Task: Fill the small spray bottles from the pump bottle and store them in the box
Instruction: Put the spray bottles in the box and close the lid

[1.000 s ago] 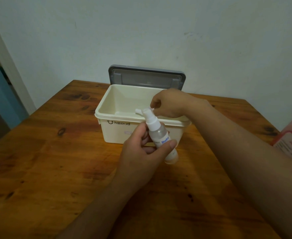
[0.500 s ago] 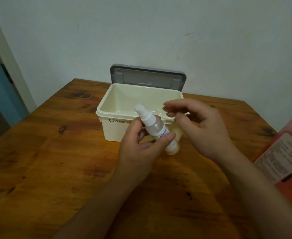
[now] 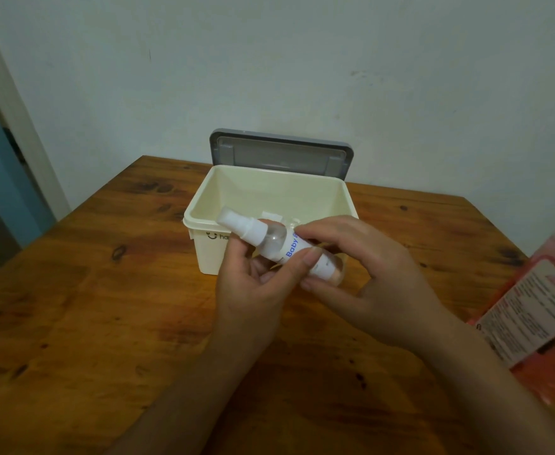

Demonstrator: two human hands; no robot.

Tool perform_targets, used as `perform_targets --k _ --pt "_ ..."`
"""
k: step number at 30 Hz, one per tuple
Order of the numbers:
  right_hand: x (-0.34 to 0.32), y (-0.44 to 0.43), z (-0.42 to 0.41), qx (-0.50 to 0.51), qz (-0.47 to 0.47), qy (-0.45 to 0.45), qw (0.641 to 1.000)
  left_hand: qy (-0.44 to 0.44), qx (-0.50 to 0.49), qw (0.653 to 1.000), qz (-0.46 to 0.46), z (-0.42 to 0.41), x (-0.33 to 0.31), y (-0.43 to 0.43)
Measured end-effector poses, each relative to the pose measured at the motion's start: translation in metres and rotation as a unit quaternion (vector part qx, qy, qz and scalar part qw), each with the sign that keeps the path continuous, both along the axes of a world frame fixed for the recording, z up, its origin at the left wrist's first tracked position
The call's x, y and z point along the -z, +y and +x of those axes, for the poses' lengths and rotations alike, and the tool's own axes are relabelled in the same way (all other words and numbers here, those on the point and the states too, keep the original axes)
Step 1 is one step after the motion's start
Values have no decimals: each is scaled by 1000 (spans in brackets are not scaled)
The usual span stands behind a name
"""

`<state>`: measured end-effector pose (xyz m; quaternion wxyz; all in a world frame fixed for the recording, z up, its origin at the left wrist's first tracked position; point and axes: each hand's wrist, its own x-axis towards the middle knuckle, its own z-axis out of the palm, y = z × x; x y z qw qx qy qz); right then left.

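A brown, knotty wooden worktop [image 3: 89,307] carries everything. Toward its far edge stands a cream rectangular plastic box [image 3: 203,254]. Its grey lid [image 3: 279,156] is tipped up behind it, so the inside is free to take bottles from above. At the right edge lies an orange-pink pack [image 3: 532,326] with a white printed label; whether it is the pump bottle I cannot tell.

The left hand [image 3: 253,290] comes up from below and grasps a small clear plastic spray bottle [image 3: 274,241] with a white nozzle and blue "Baby" lettering. Its thumb lies across the label and its fingers curl behind. The right hand [image 3: 374,277] closes on the bottle's lower end, forefinger on top and thumb beneath. The bottle is off the worktop, tilted with its nozzle up and to the left, just in front of the box's near wall and about level with its rim. A hand at each end looks like a grip for twisting the head or steadying the bottle, but which is not plain.
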<state>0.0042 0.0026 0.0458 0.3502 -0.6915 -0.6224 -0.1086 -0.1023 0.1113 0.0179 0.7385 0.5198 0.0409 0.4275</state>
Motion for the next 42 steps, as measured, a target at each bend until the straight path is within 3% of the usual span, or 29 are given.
perform_targets --k 7,11,16,23,30,42 --pt "-5 9 -2 40 -6 -65 997 10 -24 1000 9 0 -1 1" --pt "-13 12 5 40 -1 -17 999 53 -30 997 54 -2 3 1" --pt "-29 25 26 86 -19 54 995 129 -125 978 109 -1 9 7" --pt "-41 62 48 146 -161 5 976 139 -124 969 159 -1 9 5" --pt "-37 97 66 144 -329 -55 932 134 -111 959 222 -1 12 4" --pt "-23 120 81 121 -420 -67 897 119 -117 953 253 -1 13 4"
